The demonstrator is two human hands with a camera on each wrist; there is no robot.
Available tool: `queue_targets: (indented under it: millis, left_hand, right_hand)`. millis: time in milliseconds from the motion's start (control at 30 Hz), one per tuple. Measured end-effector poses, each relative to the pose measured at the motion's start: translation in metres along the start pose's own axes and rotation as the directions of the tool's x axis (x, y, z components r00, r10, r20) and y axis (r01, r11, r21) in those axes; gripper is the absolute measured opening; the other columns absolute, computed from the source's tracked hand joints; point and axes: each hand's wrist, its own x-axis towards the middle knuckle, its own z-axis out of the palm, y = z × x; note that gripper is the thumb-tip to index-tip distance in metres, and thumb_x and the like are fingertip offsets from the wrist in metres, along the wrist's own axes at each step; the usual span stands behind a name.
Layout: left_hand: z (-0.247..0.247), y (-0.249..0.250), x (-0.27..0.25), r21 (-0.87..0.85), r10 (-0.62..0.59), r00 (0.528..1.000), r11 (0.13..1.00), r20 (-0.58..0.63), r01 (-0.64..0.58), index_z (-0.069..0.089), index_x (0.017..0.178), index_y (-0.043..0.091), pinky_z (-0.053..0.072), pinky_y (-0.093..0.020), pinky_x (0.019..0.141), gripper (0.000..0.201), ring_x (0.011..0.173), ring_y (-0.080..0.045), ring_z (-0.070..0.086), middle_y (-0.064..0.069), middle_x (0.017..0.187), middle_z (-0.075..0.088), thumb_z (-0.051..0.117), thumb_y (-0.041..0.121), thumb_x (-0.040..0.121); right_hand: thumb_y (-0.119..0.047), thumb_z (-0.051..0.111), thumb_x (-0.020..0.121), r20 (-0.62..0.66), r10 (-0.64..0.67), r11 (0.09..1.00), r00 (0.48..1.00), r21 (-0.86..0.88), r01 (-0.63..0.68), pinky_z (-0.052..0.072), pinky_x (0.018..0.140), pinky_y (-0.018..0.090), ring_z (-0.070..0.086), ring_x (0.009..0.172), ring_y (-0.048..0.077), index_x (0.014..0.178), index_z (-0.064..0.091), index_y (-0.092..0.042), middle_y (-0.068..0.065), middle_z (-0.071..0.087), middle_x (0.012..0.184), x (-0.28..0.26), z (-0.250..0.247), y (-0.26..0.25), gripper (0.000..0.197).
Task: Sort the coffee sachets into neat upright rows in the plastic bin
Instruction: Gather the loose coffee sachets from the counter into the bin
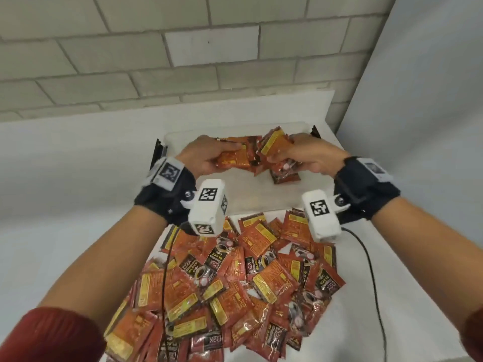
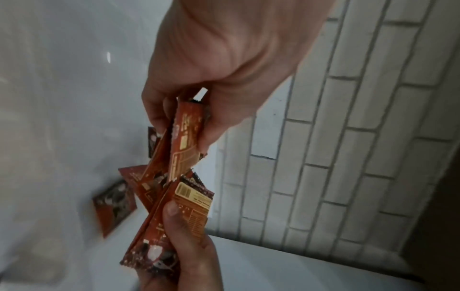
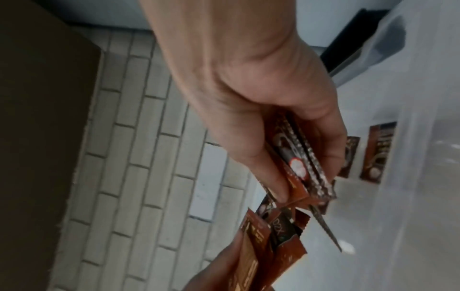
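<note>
A loose heap of coffee sachets (image 1: 235, 296) lies at 6 o'clock on the table (image 1: 65, 205). Above the plastic bin (image 1: 235, 194), at 12 o'clock, the left hand (image 1: 206, 160) and the right hand (image 1: 313, 158) each pinch several sachets. A few sachets (image 1: 283, 173) stand inside the bin.

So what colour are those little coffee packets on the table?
Mostly red-orange, with yellow label boxes and black fronts; the coffee sachets show best in the head view.

white table (image 1: 78, 194) under clear bin (image 1: 292, 125), loose sachet heap (image 1: 235, 288), seemingly black cable (image 1: 371, 259)
</note>
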Motion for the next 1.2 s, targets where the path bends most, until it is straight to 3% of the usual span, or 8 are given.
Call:
queue_targets:
  millis: [233, 333, 400, 533, 633, 800, 1000, 1200]
  left_hand:
    - [-0.001, -0.017, 0.021, 0.209, -0.089, 0.996, 0.974, 0.002, 0.087, 0.062, 0.099, -0.007, 0.059, -0.042, 0.059, 0.028, 0.073, -0.029, 0.069, -0.021, 0.093, 0.069, 0.07, -0.012, 0.073]
    - [-0.001, -0.017, 0.013, 0.36, -0.037, 0.999, 0.932, -0.021, 0.042, 0.061, 0.09, -0.002, 0.055, -0.026, 0.052, 0.014, 0.069, -0.02, 0.063, -0.015, 0.089, 0.065, 0.068, -0.007, 0.078]
    - [-0.002, -0.02, 0.008, 0.449, 0.023, 0.999, 0.894, -0.042, -0.002, 0.059, 0.107, -0.005, 0.05, -0.017, 0.047, 0.021, 0.072, -0.016, 0.061, -0.016, 0.103, 0.064, 0.06, -0.004, 0.086]
    - [-0.01, -0.018, -0.012, 0.543, 0.137, 0.988, 0.836, -0.073, -0.076, 0.052, 0.129, -0.003, 0.046, -0.028, 0.089, 0.048, 0.121, -0.031, 0.053, -0.019, 0.13, 0.056, 0.067, 0.0, 0.083]
    - [-0.02, -0.02, -0.041, 0.489, 0.231, 0.971, 0.855, -0.065, -0.171, 0.056, 0.125, 0.009, 0.042, -0.027, 0.097, 0.051, 0.117, -0.021, 0.052, -0.007, 0.117, 0.058, 0.071, -0.003, 0.078]
    - [-0.02, -0.049, -0.101, 0.634, 0.313, 0.941, 0.704, 0.128, -0.32, 0.065, 0.099, 0.023, 0.038, -0.019, 0.07, 0.024, 0.093, -0.006, 0.058, 0.009, 0.1, 0.061, 0.067, 0.006, 0.083]
    - [-0.012, -0.115, -0.098, 0.921, 0.034, 0.974, 0.317, 0.226, -0.225, 0.051, 0.125, 0.026, 0.042, -0.032, 0.09, 0.055, 0.109, -0.018, 0.049, 0.003, 0.121, 0.051, 0.076, 0.02, 0.077]
    - [-0.01, -0.134, -0.084, 0.948, 0.185, 0.982, 0.304, 0.036, -0.092, 0.053, 0.109, 0.027, 0.036, -0.042, 0.099, 0.044, 0.12, -0.026, 0.032, -0.001, 0.111, 0.039, 0.079, 0.026, 0.073]
  right_hand:
    - [0.013, 0.068, 0.078, 0.155, 0.133, 0.976, 0.979, -0.193, -0.102, 0.055, 0.081, 0.03, 0.061, 0.109, 0.025, 0.124, 0.058, -0.006, 0.012, 0.064, 0.12, 0.031, 0.012, 0.015, 0.051]
    - [0.009, 0.073, 0.075, 0.175, 0.132, 0.957, 0.976, -0.279, -0.08, 0.055, 0.078, 0.027, 0.065, 0.103, 0.024, 0.117, 0.063, -0.008, 0.009, 0.069, 0.111, 0.03, 0.011, 0.019, 0.047]
    - [-0.003, 0.084, 0.065, 0.126, 0.118, 0.934, 0.985, -0.351, -0.067, 0.053, 0.089, 0.035, 0.063, 0.108, 0.028, 0.118, 0.062, -0.008, 0.008, 0.069, 0.112, 0.029, 0.007, 0.021, 0.057]
    - [-0.012, 0.078, 0.077, 0.029, -0.024, 0.899, 0.999, -0.437, 0.034, 0.041, 0.105, 0.038, 0.055, 0.114, 0.023, 0.12, 0.062, -0.006, 0.002, 0.061, 0.121, 0.001, -0.003, 0.017, 0.047]
    - [-0.012, 0.074, 0.081, -0.026, -0.162, 0.925, 0.987, -0.353, 0.142, 0.044, 0.09, 0.028, 0.059, 0.105, 0.018, 0.109, 0.066, -0.012, -0.002, 0.065, 0.11, -0.039, -0.012, 0.016, 0.029]
    - [-0.014, 0.072, 0.083, 0.035, -0.125, 0.913, 0.991, -0.388, 0.129, 0.046, 0.07, 0.022, 0.062, 0.081, 0.012, 0.089, 0.067, -0.014, 0.0, 0.069, 0.089, -0.095, -0.013, 0.043, 0.008]
    - [-0.053, 0.075, 0.073, -0.097, -0.004, 0.744, 0.995, -0.665, -0.062, 0.049, 0.092, 0.04, 0.052, 0.115, 0.028, 0.132, 0.043, -0.013, 0.009, 0.05, 0.127, -0.075, 0.023, 0.118, 0.078]
    - [-0.046, 0.078, 0.074, -0.243, -0.059, 0.798, 0.968, -0.595, -0.1, 0.041, 0.097, 0.042, 0.037, 0.123, 0.031, 0.124, 0.044, -0.01, 0.015, 0.036, 0.127, -0.063, 0.028, 0.137, 0.07]
